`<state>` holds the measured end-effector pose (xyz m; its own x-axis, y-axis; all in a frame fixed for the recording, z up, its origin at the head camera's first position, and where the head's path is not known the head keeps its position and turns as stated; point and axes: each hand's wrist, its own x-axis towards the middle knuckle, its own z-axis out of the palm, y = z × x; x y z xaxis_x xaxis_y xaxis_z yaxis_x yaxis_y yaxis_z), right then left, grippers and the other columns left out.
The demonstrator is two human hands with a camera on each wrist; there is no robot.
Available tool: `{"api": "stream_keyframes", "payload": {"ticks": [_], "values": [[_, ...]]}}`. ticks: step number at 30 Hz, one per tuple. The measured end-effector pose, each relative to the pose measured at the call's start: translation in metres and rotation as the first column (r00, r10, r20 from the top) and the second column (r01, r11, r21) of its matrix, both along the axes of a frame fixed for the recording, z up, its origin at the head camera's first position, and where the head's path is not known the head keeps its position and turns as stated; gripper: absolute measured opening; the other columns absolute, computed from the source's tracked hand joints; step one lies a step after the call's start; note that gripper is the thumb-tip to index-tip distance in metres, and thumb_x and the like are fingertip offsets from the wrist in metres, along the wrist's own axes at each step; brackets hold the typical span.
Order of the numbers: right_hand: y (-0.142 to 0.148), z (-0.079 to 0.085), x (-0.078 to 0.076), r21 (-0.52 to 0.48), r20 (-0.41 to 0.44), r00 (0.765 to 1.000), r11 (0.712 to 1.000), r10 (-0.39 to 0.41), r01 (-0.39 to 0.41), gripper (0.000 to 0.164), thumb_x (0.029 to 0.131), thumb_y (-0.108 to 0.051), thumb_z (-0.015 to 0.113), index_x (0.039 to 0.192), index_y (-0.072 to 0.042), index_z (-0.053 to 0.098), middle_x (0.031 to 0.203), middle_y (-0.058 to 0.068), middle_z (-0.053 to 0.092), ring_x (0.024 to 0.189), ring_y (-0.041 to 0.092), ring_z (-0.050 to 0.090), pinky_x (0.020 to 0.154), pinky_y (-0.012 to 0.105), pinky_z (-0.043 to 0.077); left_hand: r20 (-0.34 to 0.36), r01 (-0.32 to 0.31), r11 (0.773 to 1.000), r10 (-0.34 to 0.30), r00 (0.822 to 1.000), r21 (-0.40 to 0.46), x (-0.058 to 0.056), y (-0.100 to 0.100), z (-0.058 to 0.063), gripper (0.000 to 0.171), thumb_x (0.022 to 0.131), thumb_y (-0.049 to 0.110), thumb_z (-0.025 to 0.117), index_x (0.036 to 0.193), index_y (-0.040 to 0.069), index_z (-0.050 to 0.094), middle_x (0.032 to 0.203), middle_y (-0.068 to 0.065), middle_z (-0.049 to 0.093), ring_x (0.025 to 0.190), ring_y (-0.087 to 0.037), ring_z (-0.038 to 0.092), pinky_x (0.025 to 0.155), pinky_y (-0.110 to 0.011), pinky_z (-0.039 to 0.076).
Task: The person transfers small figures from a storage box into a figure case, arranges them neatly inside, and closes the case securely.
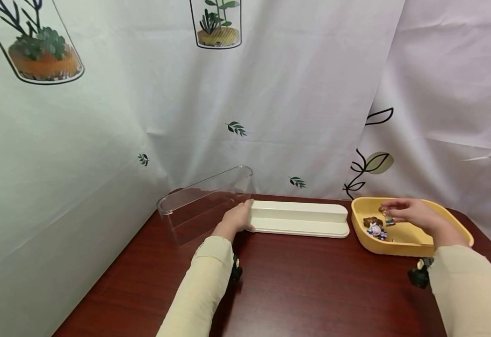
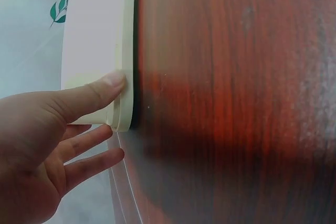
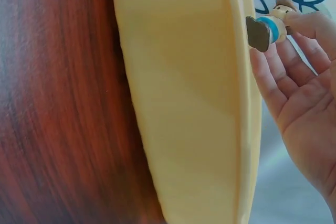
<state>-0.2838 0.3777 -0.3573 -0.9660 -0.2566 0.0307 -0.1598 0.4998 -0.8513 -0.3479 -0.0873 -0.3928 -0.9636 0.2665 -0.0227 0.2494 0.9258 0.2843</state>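
Note:
In the head view my left hand (image 1: 238, 218) is at the left end of a long white stepped display base (image 1: 298, 219). The left wrist view shows the thumb on the front lip of the base (image 2: 97, 40), with the fingers at its end, some hidden behind it. My right hand (image 1: 414, 216) is over the yellow tray (image 1: 414, 250), pinching a small figurine (image 1: 390, 220) between thumb and fingers. This figurine (image 3: 274, 24) has brown hair, a blue band and a dark flat bottom. Other small figurines (image 1: 376, 229) lie in the tray's left part.
A clear plastic cover (image 1: 205, 201) stands left of the base, at an angle on the dark red wooden table (image 1: 304, 290). Patterned white cloth (image 1: 304, 107) hangs behind and along the left side. The yellow tray is close to the right of the base.

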Motion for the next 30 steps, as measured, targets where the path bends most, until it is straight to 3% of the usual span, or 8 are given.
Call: {"api": "stream_keyframes", "payload": {"ticks": [5, 13, 19, 23, 26, 30], "values": [[-0.010, 0.007, -0.003, -0.044, -0.012, 1.000, 0.999, 0.019, -0.019, 0.041, 0.091, -0.009, 0.058, 0.120, 0.019, 0.048, 0.095, -0.016, 0.064, 0.085, 0.001, 0.061, 0.071, 0.024, 0.051, -0.003, 0.009, 0.999, -0.009, 1.000, 0.032, -0.002, -0.003, -0.001, 0.098, 0.064, 0.022, 0.086, 0.143, 0.009, 0.030, 0.134, -0.014, 0.047, 0.119, -0.027, 0.047, 0.091, -0.043, 0.041], [-0.029, 0.022, -0.007, 0.051, -0.050, 0.999, 0.999, 0.000, 0.002, 0.050, 0.091, -0.017, 0.059, 0.126, 0.016, 0.045, 0.102, -0.006, 0.065, 0.086, -0.001, 0.059, 0.076, 0.025, 0.049, 0.000, 0.025, 0.996, -0.025, 1.000, 0.088, -0.005, -0.003, -0.003, 0.096, 0.065, 0.017, 0.085, 0.144, 0.009, 0.031, 0.134, -0.013, 0.048, 0.119, -0.029, 0.046, 0.094, -0.042, 0.040], [-0.036, 0.024, -0.008, 0.010, -0.069, 0.998, 1.000, -0.006, 0.007, 0.045, 0.090, -0.017, 0.061, 0.124, 0.011, 0.050, 0.097, -0.017, 0.065, 0.086, -0.003, 0.058, 0.074, 0.020, 0.047, 0.014, 0.025, 0.992, -0.027, 1.000, 0.126, -0.005, 0.000, -0.003, 0.095, 0.066, 0.015, 0.084, 0.144, 0.011, 0.030, 0.137, -0.012, 0.044, 0.121, -0.030, 0.044, 0.097, -0.042, 0.037], [-0.037, 0.021, -0.009, -0.074, -0.084, 0.996, 0.997, 0.020, -0.026, 0.027, 0.090, -0.013, 0.061, 0.117, -0.010, 0.061, 0.098, -0.018, 0.064, 0.088, -0.001, 0.059, 0.075, 0.022, 0.049, 0.018, 0.024, 0.991, -0.026, 0.999, 0.130, -0.004, 0.001, -0.003, 0.095, 0.066, 0.015, 0.084, 0.144, 0.011, 0.031, 0.137, -0.013, 0.045, 0.121, -0.030, 0.044, 0.097, -0.042, 0.037], [-0.040, 0.021, -0.009, -0.111, -0.094, 0.995, 0.993, 0.034, -0.045, 0.024, 0.090, -0.012, 0.060, 0.111, -0.023, 0.062, 0.101, -0.016, 0.065, 0.090, 0.000, 0.060, 0.077, 0.023, 0.049, 0.016, 0.020, 0.993, -0.022, 1.000, 0.120, -0.003, 0.002, -0.002, 0.095, 0.066, 0.016, 0.084, 0.144, 0.010, 0.030, 0.136, -0.013, 0.045, 0.121, -0.030, 0.045, 0.096, -0.042, 0.038], [-0.045, 0.021, -0.010, -0.120, -0.105, 0.994, 0.992, 0.038, -0.050, 0.023, 0.091, -0.012, 0.059, 0.113, -0.019, 0.062, 0.101, -0.014, 0.065, 0.090, 0.001, 0.059, 0.077, 0.022, 0.049, 0.022, 0.010, 0.994, -0.013, 1.000, 0.111, -0.003, 0.003, -0.002, 0.095, 0.067, 0.016, 0.084, 0.145, 0.011, 0.029, 0.136, -0.013, 0.045, 0.121, -0.029, 0.045, 0.095, -0.042, 0.039]]}}
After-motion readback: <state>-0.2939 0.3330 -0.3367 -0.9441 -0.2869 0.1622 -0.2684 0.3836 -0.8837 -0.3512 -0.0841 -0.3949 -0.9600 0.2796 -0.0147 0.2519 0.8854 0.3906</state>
